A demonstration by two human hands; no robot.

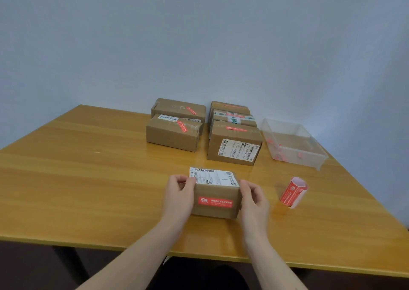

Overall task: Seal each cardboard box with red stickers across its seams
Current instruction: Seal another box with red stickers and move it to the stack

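1. A small cardboard box (215, 195) sat near the front edge of the desk (88, 179), directly before the person and well apart from the other boxes.
2. The left hand (178, 195) gripped its left end, fingers curled over the top corner; the right hand (252, 197) clasped its right end in the same way.
3. The box looked light and stiff enough to keep its shape under a two-handed squeeze. The short ends seemed the sensible hold, leaving the broad faces free for sticking.
4. Its long axis ran left to right, roughly parallel to the desk's front edge. A white shipping label (215, 177) faced up, and a red sticker (214, 201) already lay along the near face.
5. The roll of red stickers (293, 192) lay on its side just to the right, untouched.
6. Further back stood four stickered boxes (234, 145), and beside them a clear plastic bin (294, 143) holding red scraps.
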